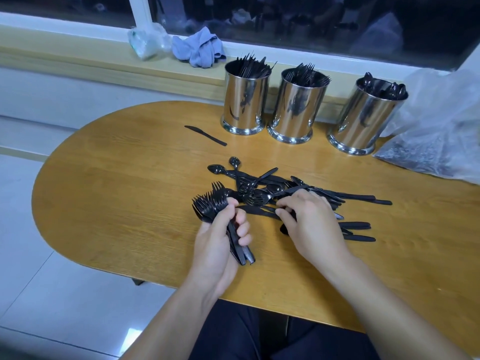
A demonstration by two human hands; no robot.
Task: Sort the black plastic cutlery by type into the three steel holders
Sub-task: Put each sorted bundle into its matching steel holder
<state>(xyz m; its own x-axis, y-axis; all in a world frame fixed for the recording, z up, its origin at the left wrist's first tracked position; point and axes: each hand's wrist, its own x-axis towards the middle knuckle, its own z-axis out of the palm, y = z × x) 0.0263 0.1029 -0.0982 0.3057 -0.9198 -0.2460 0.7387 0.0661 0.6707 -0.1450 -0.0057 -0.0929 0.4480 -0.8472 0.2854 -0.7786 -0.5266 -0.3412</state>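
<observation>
A crumpled blue-grey cloth (198, 48) lies on the pale wooden window ledge (78, 61), just beside a scrunched clear plastic bag (146, 41). A large translucent plastic bag (439, 126) sits at the right end of the oval wood-grain counter (117, 190). White floor tiles (39, 281) show below.

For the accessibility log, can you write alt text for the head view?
A person's left hand grips a bundle of black plastic forks while the right hand picks through a mixed pile of black plastic cutlery on an oval wooden table. Behind stand three partly filled shiny steel cylindrical holders, with one lone black plastic knife lying nearby.
</observation>
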